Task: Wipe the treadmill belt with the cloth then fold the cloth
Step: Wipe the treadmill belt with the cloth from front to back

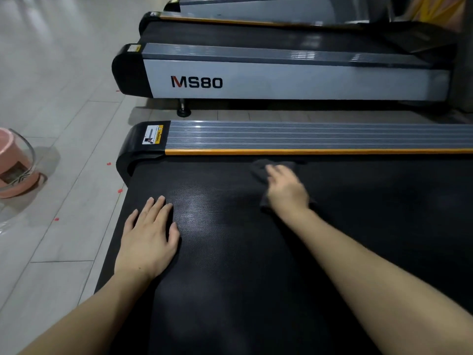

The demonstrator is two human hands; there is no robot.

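The black textured treadmill belt (230, 265) fills the lower middle of the head view. A dark grey cloth (261, 169) lies on the belt near its far edge, by the orange trim. My right hand (286, 189) presses flat on the cloth, fingers pointing away and blurred. Most of the cloth is hidden under that hand. My left hand (149, 237) rests palm down on the bare belt near its left end, fingers together, holding nothing.
A ribbed grey side rail (307, 135) with orange trim borders the belt's far side. A second treadmill marked MS80 (197, 82) stands beyond it. A pink bucket (15, 165) sits on the pale tiled floor (64, 85) at the left.
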